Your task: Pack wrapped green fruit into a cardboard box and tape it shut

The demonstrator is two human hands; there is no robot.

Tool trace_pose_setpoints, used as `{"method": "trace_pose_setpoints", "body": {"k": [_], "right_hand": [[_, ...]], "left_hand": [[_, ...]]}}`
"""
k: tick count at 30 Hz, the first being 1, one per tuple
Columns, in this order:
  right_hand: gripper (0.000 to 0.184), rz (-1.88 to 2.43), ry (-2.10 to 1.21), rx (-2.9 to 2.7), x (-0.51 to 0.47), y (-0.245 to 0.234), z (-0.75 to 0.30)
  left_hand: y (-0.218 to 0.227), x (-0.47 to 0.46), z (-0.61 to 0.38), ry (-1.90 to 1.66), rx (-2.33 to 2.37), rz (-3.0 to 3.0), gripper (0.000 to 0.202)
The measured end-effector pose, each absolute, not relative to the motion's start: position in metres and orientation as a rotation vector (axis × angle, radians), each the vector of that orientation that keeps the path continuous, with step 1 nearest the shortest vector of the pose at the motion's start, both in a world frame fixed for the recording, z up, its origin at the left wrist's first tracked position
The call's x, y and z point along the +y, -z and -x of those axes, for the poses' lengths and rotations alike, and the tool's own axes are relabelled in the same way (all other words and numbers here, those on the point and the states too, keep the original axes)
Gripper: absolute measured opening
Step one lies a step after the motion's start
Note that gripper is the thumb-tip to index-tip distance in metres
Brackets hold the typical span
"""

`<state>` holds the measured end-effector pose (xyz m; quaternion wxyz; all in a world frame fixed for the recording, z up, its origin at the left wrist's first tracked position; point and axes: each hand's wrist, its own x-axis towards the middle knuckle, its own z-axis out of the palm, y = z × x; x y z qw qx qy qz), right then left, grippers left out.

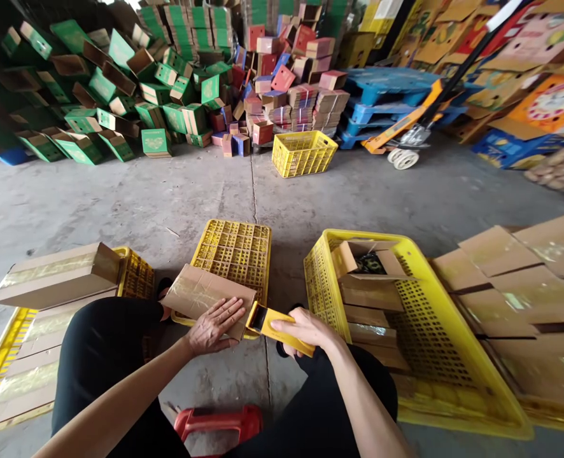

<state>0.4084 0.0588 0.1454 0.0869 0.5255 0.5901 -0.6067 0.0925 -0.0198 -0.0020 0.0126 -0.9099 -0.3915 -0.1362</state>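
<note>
At the near edge, a red plastic frame (251, 423) is seen on the floor between two dark-trousered legs. Above it, the left hand (219, 326) is laid palm down on a cardboard box (200, 292), its fingers stretched out flat and its thumb held away from them. By the right hand (305, 327) a yellow tape dispenser (284, 327) is gripped, the fingers wrapped round its body. The dispenser's head is held at the right end of the box; whether the two touch cannot quite be told. The box is rested, tilted, on the near part of an upturned yellow crate (237, 248).

To the left, taped cartons (55, 273) are stacked on and against yellow crates. To the right, several cartons are held along the near left side of a large yellow crate (425, 280), among them an open box (389, 264) with something dark inside. Beyond that crate's right side, more taped boxes (511, 299) are piled in rows.

Farther off, another yellow crate (303, 159) is set on the concrete floor. Behind it, green cartons (155, 143) are heaped at the left, small red and blue boxes (263, 132) at the middle, and blue pallets (387, 89) are stacked beside an orange pallet jack (396, 130). Printed fruit cartons (530, 38) are piled at the far right.
</note>
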Motion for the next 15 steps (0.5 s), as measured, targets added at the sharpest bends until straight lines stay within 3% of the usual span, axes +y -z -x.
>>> {"method": "trace_pose_setpoints", "body": {"k": [15], "right_hand": [[0.031,-1.597,1.855,1.707,0.058,-0.137,-0.419]], "left_hand": [[0.007,-0.016,-0.107,0.453,-1.153,2.858,0.090]]}}
